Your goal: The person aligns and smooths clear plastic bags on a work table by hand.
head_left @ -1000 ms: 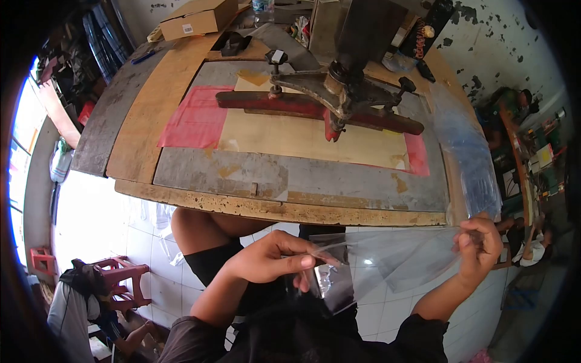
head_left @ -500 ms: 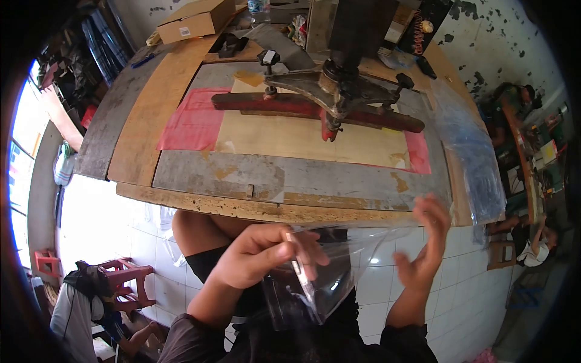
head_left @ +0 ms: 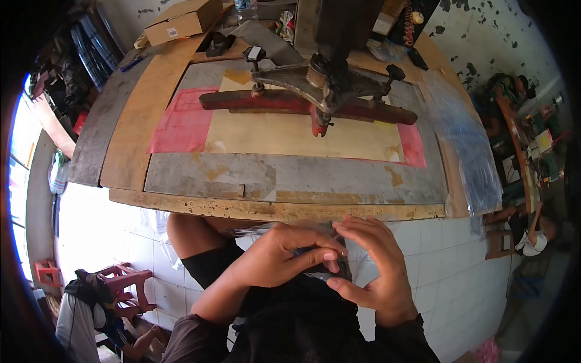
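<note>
Over my lap, just in front of the table edge, my left hand (head_left: pixel 287 257) is closed, its thumb pressed toward the fingers. Thin clear plastic (head_left: pixel 251 230) shows behind it, mostly hidden by both hands. Facing it on the right is my right hand (head_left: pixel 378 266), fingers curved and thumb held apart, close to the left fingertips. On the table, a press head with a dark red bar (head_left: pixel 266 100) stands above a cream sheet (head_left: pixel 260 136) with a pink-red piece (head_left: pixel 178 124) at its left end.
Clear plastic sheets (head_left: pixel 478 175) hang over the table's right side. A cardboard box (head_left: pixel 181 24) and a phone-like dark object (head_left: pixel 417 58) lie at the back. A red stool (head_left: pixel 130 284) stands at lower left, beside a seated person. Other people are at right.
My right hand has come down and left, close to my left hand. The clear plastic that was spread between the hands is now mostly hidden. The view has shifted slightly.
</note>
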Motion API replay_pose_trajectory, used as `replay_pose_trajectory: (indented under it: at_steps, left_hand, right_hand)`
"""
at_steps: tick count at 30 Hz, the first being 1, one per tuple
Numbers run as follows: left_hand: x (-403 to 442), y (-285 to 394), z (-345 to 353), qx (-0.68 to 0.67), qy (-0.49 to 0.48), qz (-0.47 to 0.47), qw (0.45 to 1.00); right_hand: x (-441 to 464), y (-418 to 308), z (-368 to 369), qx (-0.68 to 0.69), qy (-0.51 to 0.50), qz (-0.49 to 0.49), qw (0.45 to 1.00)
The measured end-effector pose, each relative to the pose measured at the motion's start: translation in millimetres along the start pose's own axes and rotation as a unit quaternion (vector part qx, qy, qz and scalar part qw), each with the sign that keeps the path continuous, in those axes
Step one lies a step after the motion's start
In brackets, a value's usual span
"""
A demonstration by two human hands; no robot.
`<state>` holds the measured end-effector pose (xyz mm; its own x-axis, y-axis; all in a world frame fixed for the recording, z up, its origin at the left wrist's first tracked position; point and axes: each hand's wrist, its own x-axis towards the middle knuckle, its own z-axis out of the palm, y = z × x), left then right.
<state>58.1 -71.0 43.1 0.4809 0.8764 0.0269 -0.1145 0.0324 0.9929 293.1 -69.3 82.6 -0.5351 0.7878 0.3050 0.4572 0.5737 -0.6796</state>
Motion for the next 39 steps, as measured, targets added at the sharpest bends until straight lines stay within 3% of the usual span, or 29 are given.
replay_pose_trajectory:
  at_steps: [1,3,7,16,18,23,25,35,39]
  left_hand:
    - [1,-2,0,-0.002,-0.002,-0.002,1.000]
    - [7,-8,-1,0.116,0.021,0.132,0.984]
    - [8,-12,5,0.127,0.030,0.100,0.986]
    - [3,-6,3,0.246,0.034,0.127,0.960]
    - [-2,-5,4,0.226,0.063,0.071,0.970]
    - [-7,-11,0,0.254,0.039,0.049,0.965]
    - [-8,-12,6,0.218,0.079,0.028,0.972]
    - [-10,-17,10,0.297,0.080,0.052,0.950]
    - [-8,-21,7,0.313,0.103,0.121,0.936]
  right_hand:
    - [0,0,0,0.000,0.000,0.003,1.000]
    - [1,2,1,-0.024,0.011,-0.010,1.000]
    - [-2,5,7,-0.039,0.039,-0.001,0.998]
    - [-2,7,14,0.003,0.068,0.036,0.997]
    - [-4,9,10,-0.018,0.091,0.064,0.994]
    - [-6,11,3,0.061,0.122,0.128,0.982]
    - [-7,13,2,0.076,0.120,0.137,0.980]
    - [-11,20,-4,0.124,0.108,0.157,0.974]
    - [-6,16,-3,0.133,0.109,0.154,0.973]
